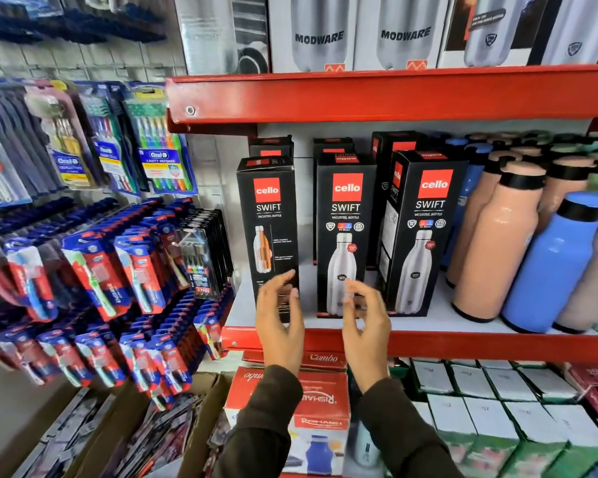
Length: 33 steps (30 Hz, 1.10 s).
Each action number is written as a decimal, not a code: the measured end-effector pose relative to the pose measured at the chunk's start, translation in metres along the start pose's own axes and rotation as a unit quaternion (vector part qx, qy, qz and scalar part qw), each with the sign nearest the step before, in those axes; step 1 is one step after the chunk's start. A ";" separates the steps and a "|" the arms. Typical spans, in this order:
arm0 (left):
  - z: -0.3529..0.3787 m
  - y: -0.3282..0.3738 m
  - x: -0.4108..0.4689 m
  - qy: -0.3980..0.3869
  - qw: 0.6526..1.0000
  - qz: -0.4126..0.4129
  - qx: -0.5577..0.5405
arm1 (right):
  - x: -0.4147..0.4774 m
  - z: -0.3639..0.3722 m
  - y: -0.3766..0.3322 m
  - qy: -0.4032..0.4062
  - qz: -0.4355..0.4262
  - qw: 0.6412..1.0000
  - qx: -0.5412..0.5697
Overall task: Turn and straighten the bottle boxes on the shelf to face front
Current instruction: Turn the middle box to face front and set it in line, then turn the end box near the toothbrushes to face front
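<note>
Roughly, 1 red shelf (463,339) carries 3 front-row bottle boxes (346,236), more behind, w/ loose bottles (491,243) at 3 o'clock. 2 hands: left hand (278,315) and right hand (365,319) at 6 o'clock, fingers spread, holding nothing.

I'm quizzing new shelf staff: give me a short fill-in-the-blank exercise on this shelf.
1. The front row holds ___ black Cello boxes.
2. The shelf edge is coloured ___.
3. The left hand is in front of the ___most box.
4. Right of the boxes stand loose ___.

Answers: three; red; left; bottles
</note>
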<state>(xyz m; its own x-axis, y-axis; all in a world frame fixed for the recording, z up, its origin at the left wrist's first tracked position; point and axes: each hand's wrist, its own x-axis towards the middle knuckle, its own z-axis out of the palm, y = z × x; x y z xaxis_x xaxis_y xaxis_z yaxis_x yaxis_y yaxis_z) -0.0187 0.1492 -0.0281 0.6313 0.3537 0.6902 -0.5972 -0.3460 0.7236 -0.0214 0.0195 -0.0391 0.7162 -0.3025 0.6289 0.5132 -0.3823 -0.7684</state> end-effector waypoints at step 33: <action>-0.073 -0.047 0.057 -0.042 0.981 -0.138 -0.128 | 0.018 0.092 -0.038 -0.165 0.098 0.981 0.008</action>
<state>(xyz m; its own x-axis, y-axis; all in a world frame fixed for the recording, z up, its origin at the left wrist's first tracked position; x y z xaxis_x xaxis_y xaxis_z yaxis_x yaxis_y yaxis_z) 0.0090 0.2492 -0.0227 0.8183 0.3267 0.4729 -0.4958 -0.0148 0.8683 0.0152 0.1086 -0.0089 0.9147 -0.0686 0.3984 0.3561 -0.3298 -0.8743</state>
